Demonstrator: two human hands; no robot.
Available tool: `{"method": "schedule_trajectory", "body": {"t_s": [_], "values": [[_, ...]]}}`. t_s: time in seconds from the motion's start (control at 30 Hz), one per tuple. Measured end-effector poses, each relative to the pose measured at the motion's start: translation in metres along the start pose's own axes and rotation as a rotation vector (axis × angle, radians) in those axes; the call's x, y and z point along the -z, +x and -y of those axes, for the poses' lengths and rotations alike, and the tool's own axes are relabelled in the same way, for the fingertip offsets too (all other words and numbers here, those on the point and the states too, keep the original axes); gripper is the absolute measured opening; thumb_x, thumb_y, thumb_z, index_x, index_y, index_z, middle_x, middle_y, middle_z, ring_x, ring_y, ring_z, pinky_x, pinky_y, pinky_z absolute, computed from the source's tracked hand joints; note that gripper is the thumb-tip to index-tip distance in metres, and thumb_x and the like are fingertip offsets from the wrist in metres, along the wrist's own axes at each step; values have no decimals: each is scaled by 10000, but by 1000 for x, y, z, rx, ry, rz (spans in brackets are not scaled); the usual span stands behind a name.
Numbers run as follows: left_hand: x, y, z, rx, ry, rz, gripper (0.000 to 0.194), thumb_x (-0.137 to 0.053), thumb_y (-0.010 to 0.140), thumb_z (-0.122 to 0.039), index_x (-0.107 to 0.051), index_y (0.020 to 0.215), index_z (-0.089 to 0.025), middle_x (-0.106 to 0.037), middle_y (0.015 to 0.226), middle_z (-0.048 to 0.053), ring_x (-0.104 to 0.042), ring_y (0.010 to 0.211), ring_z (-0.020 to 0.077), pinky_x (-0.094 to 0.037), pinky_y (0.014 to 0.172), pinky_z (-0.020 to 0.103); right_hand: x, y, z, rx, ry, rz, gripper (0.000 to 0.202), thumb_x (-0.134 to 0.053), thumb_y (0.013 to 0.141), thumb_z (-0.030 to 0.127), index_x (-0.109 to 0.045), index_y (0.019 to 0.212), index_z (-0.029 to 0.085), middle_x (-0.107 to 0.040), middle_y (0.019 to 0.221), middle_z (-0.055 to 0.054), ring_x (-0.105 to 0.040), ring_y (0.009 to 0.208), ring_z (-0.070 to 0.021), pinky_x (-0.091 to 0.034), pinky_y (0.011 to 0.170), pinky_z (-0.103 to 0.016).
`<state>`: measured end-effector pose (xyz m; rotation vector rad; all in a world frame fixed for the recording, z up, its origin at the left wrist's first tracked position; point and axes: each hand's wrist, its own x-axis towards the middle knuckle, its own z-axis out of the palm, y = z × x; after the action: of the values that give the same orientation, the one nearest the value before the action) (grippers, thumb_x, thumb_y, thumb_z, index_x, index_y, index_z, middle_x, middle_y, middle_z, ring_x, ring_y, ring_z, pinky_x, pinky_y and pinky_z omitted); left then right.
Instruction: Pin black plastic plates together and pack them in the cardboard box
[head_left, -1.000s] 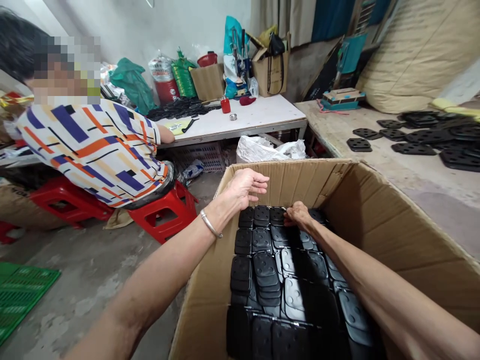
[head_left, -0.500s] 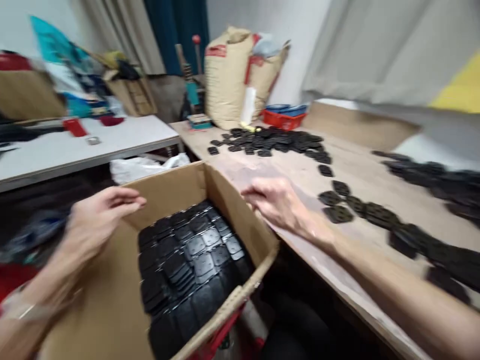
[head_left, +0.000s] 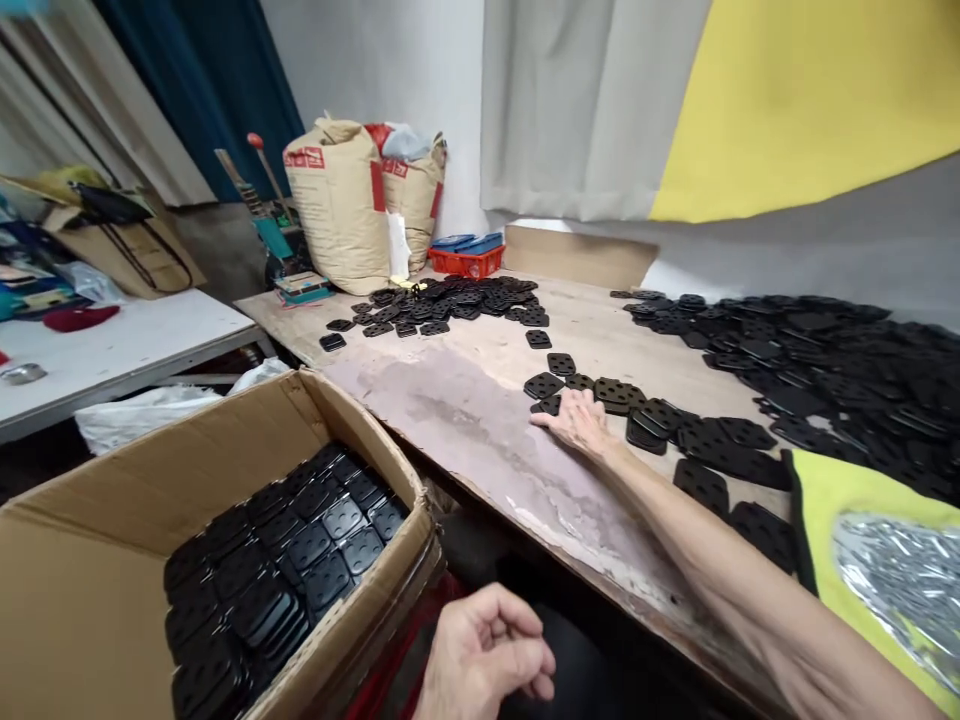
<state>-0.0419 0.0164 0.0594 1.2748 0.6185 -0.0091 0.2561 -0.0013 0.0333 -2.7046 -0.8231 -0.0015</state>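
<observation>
Right of centre, a pad (head_left: 548, 406) lies under the right grip (head_left: 583, 424), its hold unclear; lower centre, the left grip (head_left: 484, 655) curls half-open, empty.

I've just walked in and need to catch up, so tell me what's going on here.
A person is handling flat black pieces with holes. Their right hand is on one of the loose black pieces on the worktable; whether it is gripped is unclear. Their left hand is loosely curled off the table's edge, nothing visible in it. Beside the table, an open cardboard box holds stacked black pieces in rows.
</observation>
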Motion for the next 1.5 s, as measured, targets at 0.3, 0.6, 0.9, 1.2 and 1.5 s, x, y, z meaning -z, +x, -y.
{"method": "schedule_trajectory", "body": {"t_s": [0.3, 0.6, 0.9, 1.2, 1.5], "values": [[6, 49, 1, -167, -102, -252, 214, -754, 622, -284, -674, 782, -165, -709, 770, 51, -641, 706, 167, -493, 655, 259, 3, -23, -3, -130, 135, 14, 699, -792, 595, 341, -516, 1194, 109, -464, 1220, -181, -447, 1127, -342, -391, 905, -408], [-36, 141, -16, -388, -131, -298, 327, -709, 618, -322, -558, 864, -168, -598, 858, 11, -585, 787, 129, -478, 756, 256, 7, -59, -37, -111, 418, -91, 603, -799, 524, 249, -581, 1079, 160, -466, 1100, -74, -511, 1001, -226, -436, 854, -309], [-66, 170, -37, -191, -3, 131, 183, -748, 498, -150, -606, 607, -111, -568, 547, -8, -505, 509, 97, -384, 491, 208, 17, -106, -44, 1, 701, -114, 582, -787, 443, 139, -649, 1008, 172, -513, 991, -31, -567, 922, -221, -475, 849, -351], [-78, 77, -10, -118, -432, 251, 387, -715, 693, -302, -589, 1019, -135, -695, 849, 67, -666, 696, 181, -555, 639, 322, 40, -191, -37, -113, 1086, -159, 437, -660, 717, 353, -644, 1108, 159, -655, 1016, -79, -632, 843, -215, -537, 671, -316], [-88, 24, 5, -137, -561, 194, 243, -714, 714, -236, -633, 898, -99, -705, 782, 79, -688, 671, 197, -547, 550, 251, 43, -236, -9, -269, 1139, -184, 418, -595, 807, 486, -675, 1104, 204, -673, 759, -22, -539, 444, -116, -412, 342, -203]]}}
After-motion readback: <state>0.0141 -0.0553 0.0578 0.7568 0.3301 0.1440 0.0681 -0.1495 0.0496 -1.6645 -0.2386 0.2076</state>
